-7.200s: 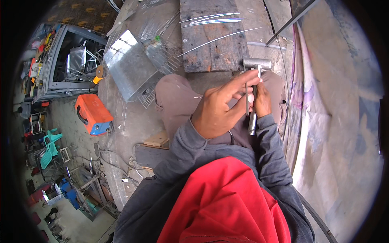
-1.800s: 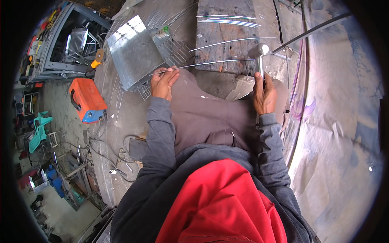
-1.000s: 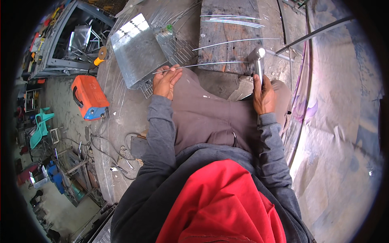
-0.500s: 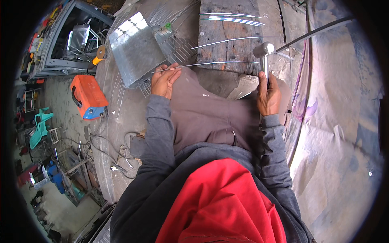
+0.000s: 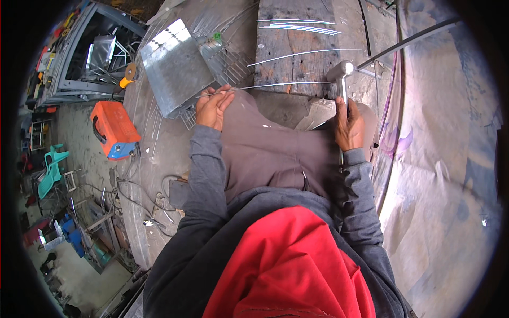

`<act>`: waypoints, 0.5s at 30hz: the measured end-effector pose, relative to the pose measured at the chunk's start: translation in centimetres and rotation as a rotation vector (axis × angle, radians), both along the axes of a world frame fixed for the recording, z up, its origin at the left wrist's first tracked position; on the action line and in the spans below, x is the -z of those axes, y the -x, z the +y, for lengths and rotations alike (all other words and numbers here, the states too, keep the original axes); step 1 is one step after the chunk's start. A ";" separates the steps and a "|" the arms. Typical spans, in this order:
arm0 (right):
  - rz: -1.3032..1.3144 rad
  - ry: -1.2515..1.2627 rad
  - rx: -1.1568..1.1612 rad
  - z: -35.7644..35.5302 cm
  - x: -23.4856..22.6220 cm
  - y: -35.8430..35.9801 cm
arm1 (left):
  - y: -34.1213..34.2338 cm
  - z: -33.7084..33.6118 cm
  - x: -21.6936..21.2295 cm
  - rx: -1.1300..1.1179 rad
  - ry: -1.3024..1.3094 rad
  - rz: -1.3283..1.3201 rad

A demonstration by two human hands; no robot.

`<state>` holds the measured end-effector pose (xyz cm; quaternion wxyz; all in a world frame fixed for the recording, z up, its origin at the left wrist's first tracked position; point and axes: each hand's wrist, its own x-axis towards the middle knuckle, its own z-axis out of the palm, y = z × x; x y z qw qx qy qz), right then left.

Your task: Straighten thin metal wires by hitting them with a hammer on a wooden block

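My left hand (image 5: 213,107) is closed on one end of a thin metal rod (image 5: 281,84), which stretches rightward over the near edge of a worn wooden board (image 5: 297,58). In my right hand (image 5: 350,126) is a hammer (image 5: 343,85), gripped by its metal handle. The hammer's head lies at the rod's right end; whether the two touch, I cannot tell. Farther back on the board rest another rod (image 5: 297,54) and a small group of rods (image 5: 305,27).
Left of the board sits a sheet-metal box (image 5: 177,69) beside a wire grid (image 5: 233,61). An orange and blue machine (image 5: 114,130) stands farther left, near an angle grinder (image 5: 128,76). A long dark bar (image 5: 408,42) slants across the back right, over a pale sheet (image 5: 440,212).
The hammer's head has come down and slightly left, from just above the rod's right end to level with it. My left hand keeps its hold on the rod.
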<state>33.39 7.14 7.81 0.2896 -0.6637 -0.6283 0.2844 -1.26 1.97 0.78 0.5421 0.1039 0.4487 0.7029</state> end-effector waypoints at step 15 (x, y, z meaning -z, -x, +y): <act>0.013 0.112 -0.080 0.6 -0.7 1.0 | -0.8 0.1 -1.0 -0.023 0.054 0.077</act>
